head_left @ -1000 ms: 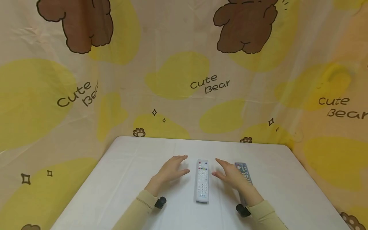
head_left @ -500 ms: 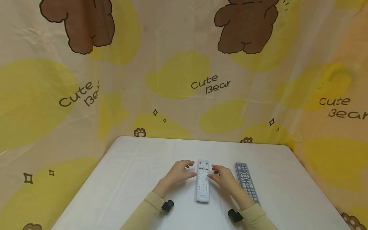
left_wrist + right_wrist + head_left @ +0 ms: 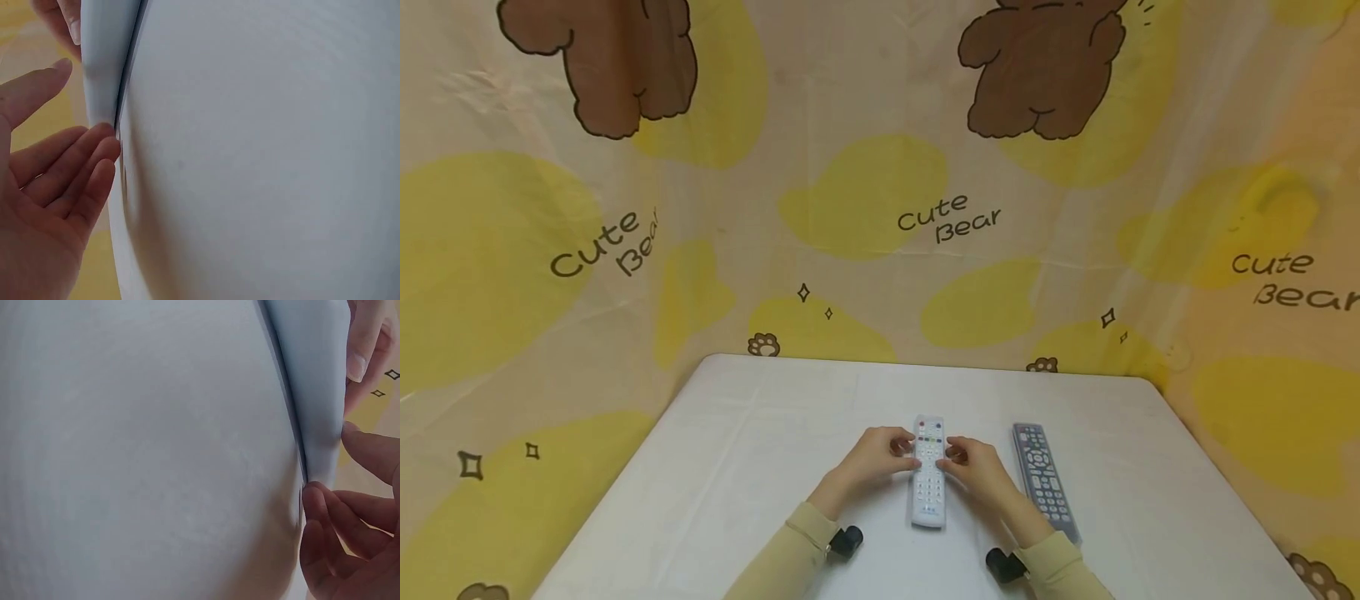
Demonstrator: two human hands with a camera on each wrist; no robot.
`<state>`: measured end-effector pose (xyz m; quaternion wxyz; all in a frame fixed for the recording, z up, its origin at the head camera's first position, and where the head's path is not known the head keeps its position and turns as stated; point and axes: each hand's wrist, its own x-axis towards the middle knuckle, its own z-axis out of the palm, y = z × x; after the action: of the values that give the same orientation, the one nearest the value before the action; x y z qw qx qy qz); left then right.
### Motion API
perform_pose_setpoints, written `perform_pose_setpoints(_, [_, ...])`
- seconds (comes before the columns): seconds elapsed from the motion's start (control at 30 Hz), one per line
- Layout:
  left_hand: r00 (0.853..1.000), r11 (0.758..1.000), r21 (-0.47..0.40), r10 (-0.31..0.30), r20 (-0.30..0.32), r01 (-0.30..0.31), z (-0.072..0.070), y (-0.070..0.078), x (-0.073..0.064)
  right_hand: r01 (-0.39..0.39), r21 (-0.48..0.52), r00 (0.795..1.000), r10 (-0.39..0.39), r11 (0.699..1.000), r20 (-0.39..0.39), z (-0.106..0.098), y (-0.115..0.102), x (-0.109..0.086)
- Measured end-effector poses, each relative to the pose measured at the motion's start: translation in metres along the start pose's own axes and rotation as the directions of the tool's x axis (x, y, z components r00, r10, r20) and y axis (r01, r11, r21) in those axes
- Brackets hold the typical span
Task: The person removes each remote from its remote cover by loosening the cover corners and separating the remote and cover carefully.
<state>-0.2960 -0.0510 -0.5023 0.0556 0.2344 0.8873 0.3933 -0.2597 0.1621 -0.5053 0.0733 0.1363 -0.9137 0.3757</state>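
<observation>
A white remote control [image 3: 929, 493] lies lengthwise on the white table, its buttons facing up. At its left edge is my left hand [image 3: 874, 454], fingers loosely bent. In the left wrist view, the left hand [image 3: 53, 187] has its fingertips at the side of the remote [image 3: 105, 69], and the thumb stands apart from it. On the opposite edge my right hand [image 3: 983, 468] mirrors it. The right wrist view shows the right hand [image 3: 359, 531] with its thumb tip and fingertips touching the side of the remote [image 3: 315, 387], fingers relaxed.
A grey remote control [image 3: 1043, 477] with light buttons lies slanted just right of my right forearm. The white table [image 3: 760, 417] ends at a patterned cloth backdrop [image 3: 850, 200] with bears and lettering. A small black camera [image 3: 847, 542] sits on the left wrist.
Both hands have moved inward from either side of the white remote to its edges, their fingers bending more. The right arm has uncovered the grey remote. The white remote stays in place.
</observation>
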Motion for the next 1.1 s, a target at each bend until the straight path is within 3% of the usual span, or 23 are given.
perform_pose_setpoints(0.07, [1.000, 1.000, -0.020, -0.009, 0.006, 0.009, 0.0002, 0.0009, 0.0003, 0.009, 0.026, 1.000, -0.009, 1.000, 0.001, 0.0001, -0.0003, -0.0002])
perform_pose_setpoints(0.3, [0.998, 0.988, -0.144, -0.056, 0.005, 0.057, 0.0040, 0.0016, 0.0032, -0.185, 0.144, 0.983, 0.183, 0.972, 0.032, 0.0035, -0.0009, 0.0040])
perform_pose_setpoints(0.4, [0.996, 0.975, -0.203, -0.094, 0.001, 0.092, 0.0060, 0.0010, 0.0044, -0.230, 0.169, 0.973, 0.228, 0.958, 0.030, 0.0036, -0.0015, 0.0044])
perform_pose_setpoints(1.1, [0.985, 0.928, -0.339, -0.170, -0.022, 0.153, 0.0055, 0.0065, 0.0038, -0.314, 0.241, 0.949, 0.311, 0.918, 0.049, -0.0010, -0.0052, 0.0098])
